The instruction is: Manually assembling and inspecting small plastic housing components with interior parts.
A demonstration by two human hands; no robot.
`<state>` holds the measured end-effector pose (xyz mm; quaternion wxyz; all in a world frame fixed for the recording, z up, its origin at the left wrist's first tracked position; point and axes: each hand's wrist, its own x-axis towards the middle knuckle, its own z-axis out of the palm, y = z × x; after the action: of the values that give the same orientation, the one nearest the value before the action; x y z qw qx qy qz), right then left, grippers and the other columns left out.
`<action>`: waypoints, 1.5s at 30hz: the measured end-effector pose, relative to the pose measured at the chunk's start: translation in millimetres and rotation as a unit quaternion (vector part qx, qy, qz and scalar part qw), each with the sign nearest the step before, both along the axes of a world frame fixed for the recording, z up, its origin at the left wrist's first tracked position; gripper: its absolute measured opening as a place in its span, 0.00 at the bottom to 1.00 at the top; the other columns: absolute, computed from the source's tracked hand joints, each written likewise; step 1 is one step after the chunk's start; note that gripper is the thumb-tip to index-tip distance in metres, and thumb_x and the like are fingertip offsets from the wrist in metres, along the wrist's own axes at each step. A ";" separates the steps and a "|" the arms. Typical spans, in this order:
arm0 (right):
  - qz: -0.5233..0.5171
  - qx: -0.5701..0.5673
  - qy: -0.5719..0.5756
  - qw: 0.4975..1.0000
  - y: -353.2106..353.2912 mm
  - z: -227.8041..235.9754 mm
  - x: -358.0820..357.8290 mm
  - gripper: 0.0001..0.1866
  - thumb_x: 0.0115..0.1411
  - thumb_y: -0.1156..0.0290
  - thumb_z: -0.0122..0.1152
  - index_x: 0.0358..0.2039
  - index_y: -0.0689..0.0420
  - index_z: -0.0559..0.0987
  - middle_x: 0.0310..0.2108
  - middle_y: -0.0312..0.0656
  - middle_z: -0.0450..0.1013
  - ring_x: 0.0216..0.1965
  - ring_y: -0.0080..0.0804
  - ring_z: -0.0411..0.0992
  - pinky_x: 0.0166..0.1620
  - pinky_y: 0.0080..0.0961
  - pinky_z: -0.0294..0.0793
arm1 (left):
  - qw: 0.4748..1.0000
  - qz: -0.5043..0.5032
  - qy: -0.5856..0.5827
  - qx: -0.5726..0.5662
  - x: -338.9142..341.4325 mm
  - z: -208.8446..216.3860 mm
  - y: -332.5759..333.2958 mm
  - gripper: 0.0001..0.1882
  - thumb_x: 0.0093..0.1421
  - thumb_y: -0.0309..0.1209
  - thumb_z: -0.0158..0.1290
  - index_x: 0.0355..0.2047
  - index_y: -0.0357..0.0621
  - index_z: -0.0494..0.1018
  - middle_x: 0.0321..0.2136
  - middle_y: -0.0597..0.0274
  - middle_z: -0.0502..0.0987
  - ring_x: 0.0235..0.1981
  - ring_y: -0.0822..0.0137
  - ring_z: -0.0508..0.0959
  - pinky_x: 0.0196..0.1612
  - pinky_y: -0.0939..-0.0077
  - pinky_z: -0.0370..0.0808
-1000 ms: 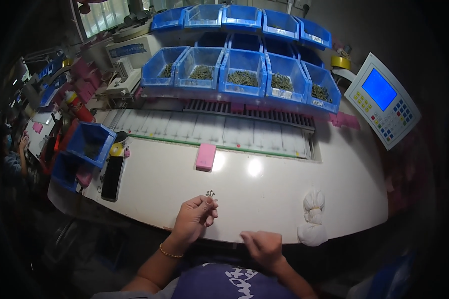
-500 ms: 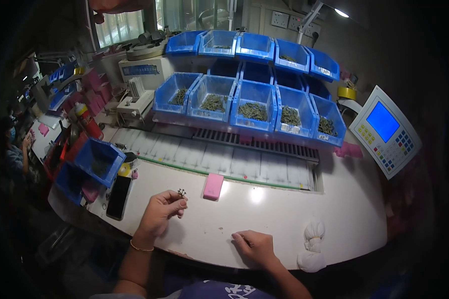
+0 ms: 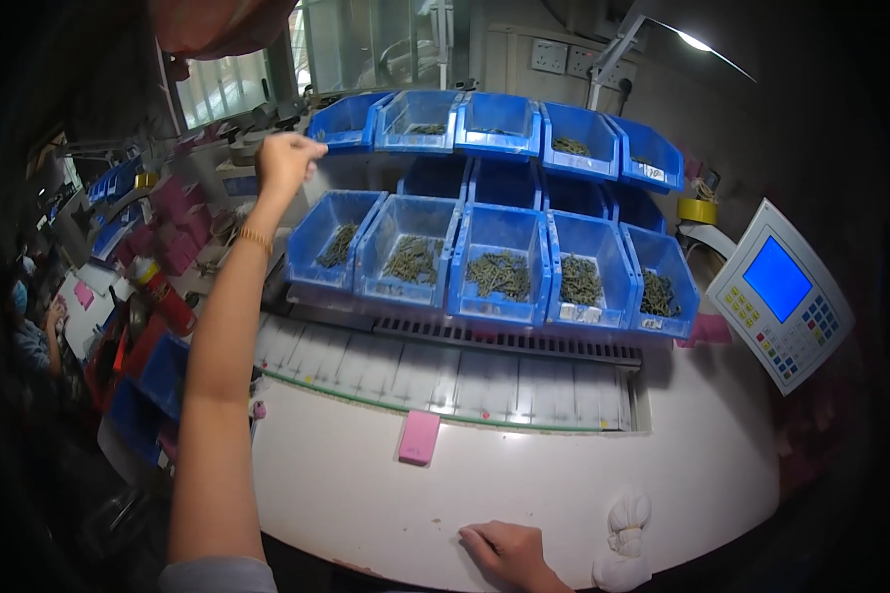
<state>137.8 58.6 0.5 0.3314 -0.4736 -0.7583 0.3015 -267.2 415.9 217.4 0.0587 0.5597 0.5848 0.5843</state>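
My left hand (image 3: pixel 289 166) is stretched far up and forward, beside the front of the leftmost upper blue bin (image 3: pixel 346 123). Its thumb and fingers are pinched together; whatever lies between them is too small and blurred to name. My right hand (image 3: pixel 507 551) rests on the white tabletop near its front edge, loosely curled, with no held thing showing. A pink block (image 3: pixel 419 438) lies on the table between the two hands' areas, touching neither. The lower bins, such as the middle blue bin (image 3: pixel 498 308), hold heaps of small grey-green pieces.
A control panel (image 3: pixel 783 296) with a blue screen stands at the right. A knotted white cloth bundle (image 3: pixel 626 544) lies at the front right. Below the bins runs a white lined strip (image 3: pixel 445 381) with a green edge. Another person (image 3: pixel 32 331) sits at far left.
My left hand has moved from above the tabletop, where it pinched a small dark branched piece, up to the upper left bin. The view has tilted upward. My right hand stays on the table.
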 end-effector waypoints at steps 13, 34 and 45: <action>0.038 0.021 0.014 0.999 2.2 -10.2 7.8 0.05 0.60 0.66 0.65 0.31 0.52 0.82 0.23 0.38 0.75 0.23 0.37 0.75 0.25 0.31 0.73 | 0.991 0.014 0.040 0.127 8.7 2.6 4.7 0.12 0.61 0.35 0.59 0.39 0.41 0.83 0.24 0.68 0.80 0.17 0.79 0.71 0.21 0.83 0.67; -0.068 0.078 0.272 0.957 -36.0 -19.9 25.4 0.20 0.62 0.70 0.64 0.54 0.60 0.77 0.43 0.46 0.77 0.35 0.29 0.76 0.35 0.23 0.76 | 0.934 -0.313 -0.046 -0.168 226.1 -213.7 -349.1 0.27 0.50 0.31 0.68 0.50 0.34 0.75 0.46 0.58 0.78 0.42 0.73 0.76 0.43 0.76 0.73; 0.009 0.026 0.293 0.956 -72.5 -1.3 33.4 0.26 0.59 0.74 0.63 0.58 0.60 0.73 0.53 0.46 0.71 0.45 0.31 0.74 0.46 0.27 0.77 | 0.916 -0.375 -0.048 -0.130 257.1 -215.1 -414.7 0.28 0.49 0.26 0.66 0.52 0.39 0.74 0.46 0.56 0.79 0.39 0.68 0.78 0.37 0.76 0.75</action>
<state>171.2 -13.9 -0.7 0.5485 -0.3489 -0.6394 0.4106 -10.1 1.2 2.3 0.3740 0.6966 0.3986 0.4648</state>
